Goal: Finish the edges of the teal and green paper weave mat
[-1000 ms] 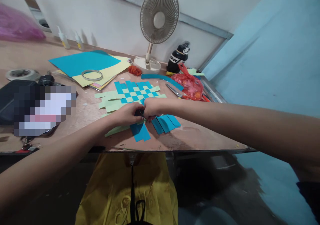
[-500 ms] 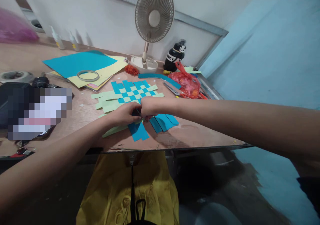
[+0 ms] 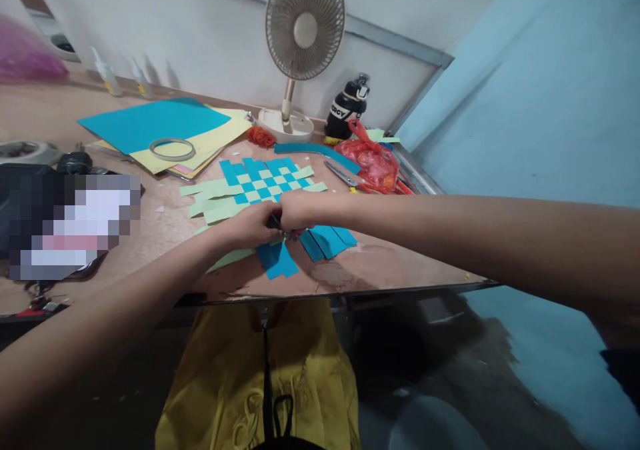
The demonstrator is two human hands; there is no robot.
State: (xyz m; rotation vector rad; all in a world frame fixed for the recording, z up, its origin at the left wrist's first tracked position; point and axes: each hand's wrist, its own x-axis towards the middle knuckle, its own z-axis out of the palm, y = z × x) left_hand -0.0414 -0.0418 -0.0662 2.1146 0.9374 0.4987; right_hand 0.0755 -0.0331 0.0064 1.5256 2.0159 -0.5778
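Observation:
A checkered mat (image 3: 270, 182) woven from blue and light green paper strips lies on the table, its loose strip ends fanning out on several sides. Both hands meet over its near part. My left hand (image 3: 257, 223) is closed, with thumb and fingers pinched at a light green paper strip. Pressed up against its fingertips is my right hand (image 3: 297, 211), curled into a fist; whatever is inside it is hidden. Loose blue strip ends (image 3: 327, 242) stick out below the right hand. Left of my left hand, light green strip ends (image 3: 207, 208) jut out.
Scissors (image 3: 341, 174) and a red plastic bag (image 3: 370, 160) lie right of the mat, near a loose blue strip (image 3: 313, 149). Behind stand a fan (image 3: 305, 30) and a black bottle (image 3: 346, 111). Paper sheets (image 3: 150, 123) carry a tape roll (image 3: 173, 149). A phone (image 3: 75, 227) lies left.
The view has shifted slightly, so the table things sit a little further left and up. Both hands keep their closed grip at the same place on the mat.

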